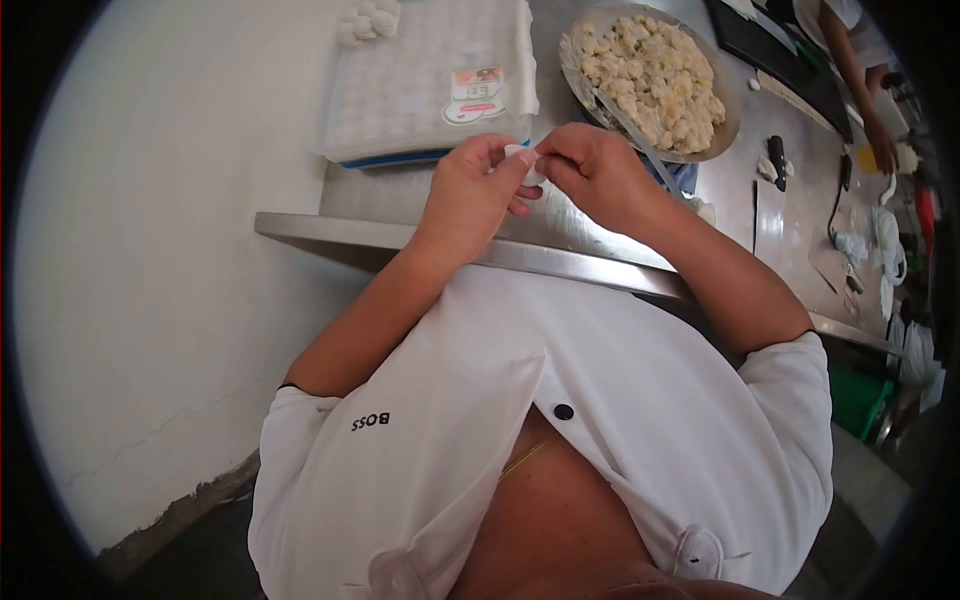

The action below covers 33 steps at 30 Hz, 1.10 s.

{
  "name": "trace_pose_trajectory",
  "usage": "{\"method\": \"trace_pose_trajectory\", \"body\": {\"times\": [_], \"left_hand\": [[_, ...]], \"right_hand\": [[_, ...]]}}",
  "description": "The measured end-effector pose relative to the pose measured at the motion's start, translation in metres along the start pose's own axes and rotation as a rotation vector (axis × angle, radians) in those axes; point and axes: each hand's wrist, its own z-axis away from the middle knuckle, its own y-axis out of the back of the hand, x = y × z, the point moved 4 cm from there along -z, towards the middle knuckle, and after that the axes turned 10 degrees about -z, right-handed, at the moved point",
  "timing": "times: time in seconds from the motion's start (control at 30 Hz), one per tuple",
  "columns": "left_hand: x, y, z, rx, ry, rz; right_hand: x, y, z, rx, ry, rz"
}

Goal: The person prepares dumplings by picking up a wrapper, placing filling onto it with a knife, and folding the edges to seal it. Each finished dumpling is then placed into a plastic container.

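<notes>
Over the front part of the steel table, my left hand cups a small white dumpling between its thumb and fingers. My right hand pinches the right edge of the same dumpling, fingertips pressed together. Most of its dough is hidden by the fingers. Just beyond my right hand stands a round metal bowl full of chunky pale filling. A long metal blade or spatula leans across its near rim. Behind my left hand sits a clear plastic box with rows of round white pieces.
Several white pieces lie on the box's far left corner. Right of the bowl are a black-handled knife and a black tray. Another person's arm reaches in at far right. A white wall borders the left.
</notes>
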Motion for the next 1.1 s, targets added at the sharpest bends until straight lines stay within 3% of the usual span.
{"method": "trace_pose_trajectory", "body": {"times": [0.2, 0.33, 0.4, 0.5, 0.73, 0.8, 0.93, 1.0, 1.03, 1.1], "left_hand": [[0.001, -0.001, 0.002, -0.006, -0.026, -0.128], [0.002, -0.001, 0.001, 0.004, 0.004, -0.155], [0.001, -0.001, 0.001, 0.001, 0.004, -0.179], [0.002, 0.0, 0.001, 0.022, -0.049, -0.086], [0.0, -0.001, 0.001, 0.014, -0.048, -0.13], [0.002, -0.002, 0.003, -0.005, -0.059, -0.126], [0.001, 0.0, 0.002, -0.014, -0.081, -0.151], [-0.002, 0.006, -0.001, 0.016, 0.004, 0.087], [-0.001, 0.011, -0.004, 0.017, 0.002, 0.087], [-0.002, 0.005, -0.005, -0.31, 0.116, 0.368]], "right_hand": [[-0.005, 0.0, 0.004, -0.023, 0.057, 0.076], [-0.002, 0.001, 0.003, 0.01, -0.079, 0.006], [0.002, -0.003, 0.004, 0.002, 0.121, 0.064], [-0.001, 0.003, 0.001, -0.001, 0.026, 0.073], [-0.01, 0.003, 0.003, 0.026, 0.086, 0.12], [-0.013, 0.005, 0.003, 0.035, -0.021, 0.071], [-0.006, 0.007, 0.001, 0.005, 0.105, 0.111], [-0.004, 0.013, -0.002, 0.016, -0.103, -0.077], [-0.006, 0.015, -0.002, 0.016, -0.101, -0.077], [-0.006, 0.014, -0.002, -0.008, -0.171, -0.268]]}}
